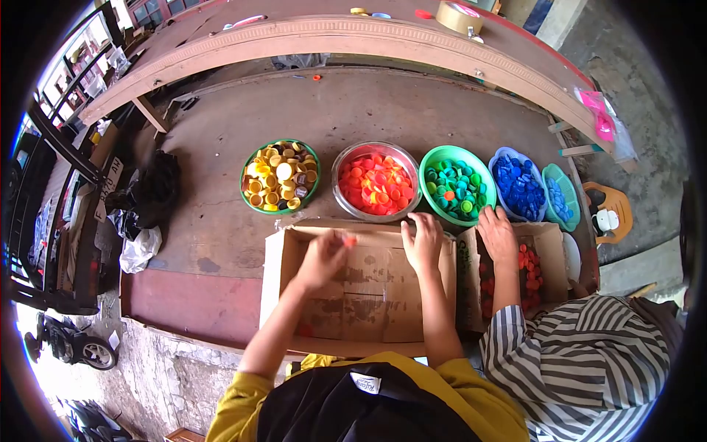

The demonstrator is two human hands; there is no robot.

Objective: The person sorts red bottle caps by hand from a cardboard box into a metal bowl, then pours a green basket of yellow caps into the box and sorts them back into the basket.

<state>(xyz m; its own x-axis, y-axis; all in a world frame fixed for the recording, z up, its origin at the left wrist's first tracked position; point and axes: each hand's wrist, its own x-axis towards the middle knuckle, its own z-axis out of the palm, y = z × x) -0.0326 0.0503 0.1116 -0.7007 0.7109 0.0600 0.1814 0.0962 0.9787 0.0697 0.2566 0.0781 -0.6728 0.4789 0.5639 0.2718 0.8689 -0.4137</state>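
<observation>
My left hand (325,259), slightly blurred, is over the left side of a shallow cardboard box (383,295), with a red bottle cap (349,240) pinched at its fingertips. Above the box's far right edge is my right hand (423,244), fingers apart and nothing visible in them. Just beyond it stand a clear bowl of red and orange caps (377,182) and a green basin of green caps (456,184). A few reddish caps in the box's near left corner are partly hidden by my left arm.
Yellow caps (281,175) fill a green tray at left; blue caps (521,188) and light blue caps (562,199) sit in basins at right. A co-worker's hand (499,234) reaches over a smaller box of red caps (530,272). A wooden beam (331,38) crosses the back.
</observation>
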